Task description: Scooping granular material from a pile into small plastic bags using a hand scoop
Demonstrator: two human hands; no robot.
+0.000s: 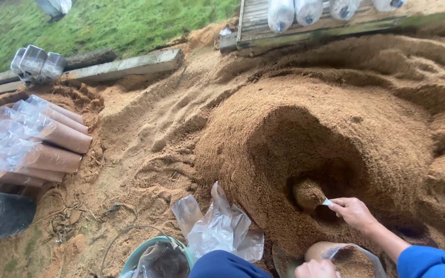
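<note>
Head view: our right hand (355, 212) has its grip clenched on the handle of a small scoop heaped with brown sawdust (309, 194), held in the hollow of the big brown sawdust mound (294, 128). Our left hand (315, 268) grasps the rim of a clear plastic bag part-filled with sawdust (354, 260) just below. Loose clear plastic bags (222, 226) lie nearby, and filled tube bags (42, 141) are stacked well apart.
</note>
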